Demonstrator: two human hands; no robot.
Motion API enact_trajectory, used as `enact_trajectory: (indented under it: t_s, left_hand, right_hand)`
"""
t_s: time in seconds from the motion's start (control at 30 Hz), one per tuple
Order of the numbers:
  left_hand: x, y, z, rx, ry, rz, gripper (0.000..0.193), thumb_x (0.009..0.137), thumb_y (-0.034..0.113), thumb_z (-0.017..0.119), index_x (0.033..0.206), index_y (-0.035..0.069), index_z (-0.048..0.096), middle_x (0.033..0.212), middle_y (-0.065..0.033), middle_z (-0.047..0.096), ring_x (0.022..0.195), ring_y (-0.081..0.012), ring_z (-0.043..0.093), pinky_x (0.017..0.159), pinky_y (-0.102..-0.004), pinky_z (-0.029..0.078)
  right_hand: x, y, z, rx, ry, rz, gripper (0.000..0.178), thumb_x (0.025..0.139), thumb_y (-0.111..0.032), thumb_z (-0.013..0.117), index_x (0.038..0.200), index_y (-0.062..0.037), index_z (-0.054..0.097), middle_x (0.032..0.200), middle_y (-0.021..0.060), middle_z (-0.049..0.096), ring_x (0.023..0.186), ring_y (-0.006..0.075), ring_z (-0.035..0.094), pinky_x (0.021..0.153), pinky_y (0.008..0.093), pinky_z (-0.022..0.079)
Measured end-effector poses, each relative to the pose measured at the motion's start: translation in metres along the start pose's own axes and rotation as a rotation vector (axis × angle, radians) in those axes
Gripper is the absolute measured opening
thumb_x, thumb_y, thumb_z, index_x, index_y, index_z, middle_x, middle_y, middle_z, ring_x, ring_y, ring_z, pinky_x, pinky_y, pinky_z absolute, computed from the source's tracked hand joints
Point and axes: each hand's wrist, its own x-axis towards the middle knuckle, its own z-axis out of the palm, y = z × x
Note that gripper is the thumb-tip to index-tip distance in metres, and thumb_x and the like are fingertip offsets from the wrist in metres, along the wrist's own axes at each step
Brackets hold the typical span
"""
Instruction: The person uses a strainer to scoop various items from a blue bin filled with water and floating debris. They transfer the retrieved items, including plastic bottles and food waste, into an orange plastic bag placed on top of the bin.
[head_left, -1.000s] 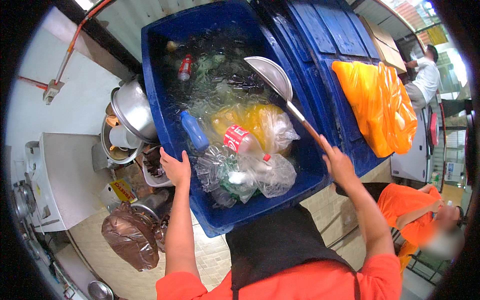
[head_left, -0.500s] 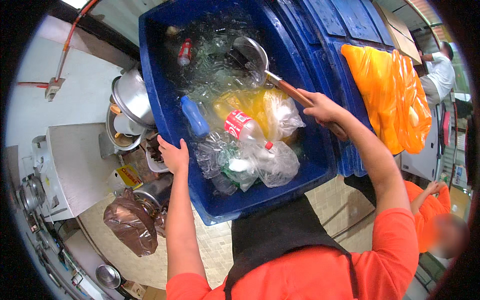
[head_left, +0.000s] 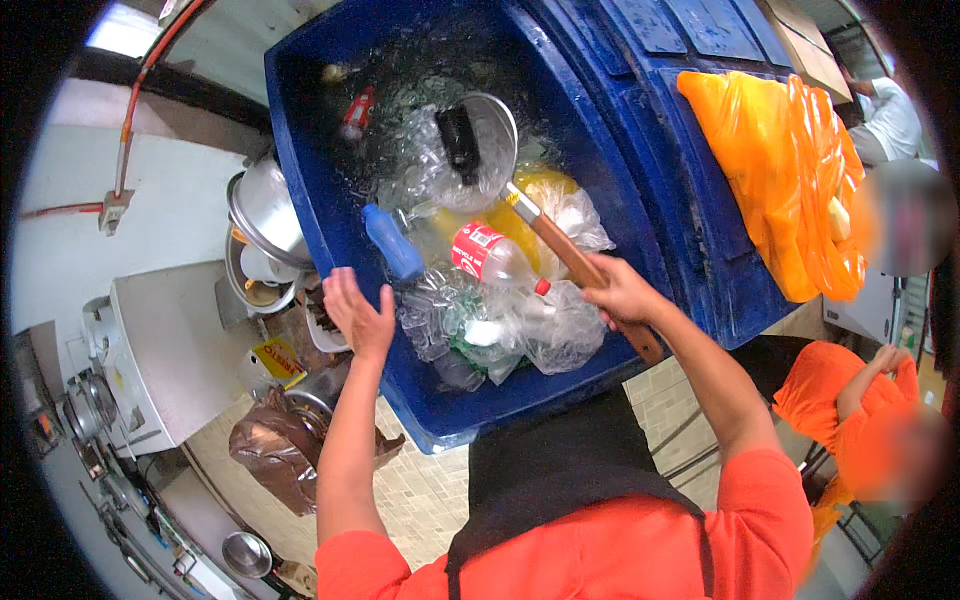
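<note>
A big blue bin (head_left: 310, 190) stands in front of me, filled with clear plastic bags and bottles. My right hand (head_left: 622, 293) is shut on the wooden handle of a dustpan (head_left: 487, 140), whose metal scoop is tipped over the rubbish deep in the bin. My left hand (head_left: 358, 315) is open, fingers spread, at the bin's left rim. Among the rubbish lie a blue bottle (head_left: 392, 242), a clear bottle with a red label (head_left: 487, 254) and a yellow bag (head_left: 545, 200).
An orange plastic bag (head_left: 790, 170) lies over the bin's open lid at the right. Metal pots (head_left: 262, 215) and a brown bag (head_left: 275, 450) sit left of the bin beside a grey appliance (head_left: 150, 350). A person in orange (head_left: 840, 390) is at the lower right.
My right hand has swung the dustpan down and left, from above the bin into it, and the scoop now faces down. My left hand stays by the bin's left rim.
</note>
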Motion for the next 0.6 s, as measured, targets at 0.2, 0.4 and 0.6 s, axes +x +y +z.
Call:
enact_trajectory:
  t_s: [0.2,0.4,0.6]
  left_hand:
    - [0.120,0.076,0.038,-0.479,-0.126,-0.292,0.086,0.083,0.060,0.074,0.140,0.002,0.050,0.113,-0.0169,0.068,0.111,-0.0383,0.061,0.097,-0.0470,0.047]
    - [0.162,0.132,0.057,-0.227,-0.598,-0.385,0.086,0.064,0.055,0.084,0.124,0.001,0.052,0.110,-0.0270,0.071,0.102,-0.0430,0.070,0.088,-0.0499,0.056]
    - [0.155,0.189,-0.077,-0.256,-0.305,0.013,0.077,0.063,0.045,0.090,0.124,0.007,0.063,0.110,-0.0204,0.068,0.108,-0.0382,0.061,0.093,-0.0471,0.051]
  right_hand:
    - [-0.106,0.002,0.034,-0.045,-0.028,0.034,0.068,0.092,-0.010,0.069,0.153,-0.0120,0.039,0.079,0.0052,0.062,0.053,0.0116,0.060,0.045,0.0299,0.053]
    - [-0.168,0.031,0.037,-0.424,0.061,-0.236,0.067,0.090,-0.021,0.070,0.149,-0.0123,0.042,0.098,0.0243,0.070,0.089,0.0425,0.069,0.076,0.0510,0.054]
    - [-0.182,0.081,-0.006,-0.709,0.279,-0.321,0.067,0.091,-0.016,0.061,0.153,-0.0120,0.036,0.102,0.0254,0.069,0.088,0.0440,0.069,0.078,0.0533,0.055]
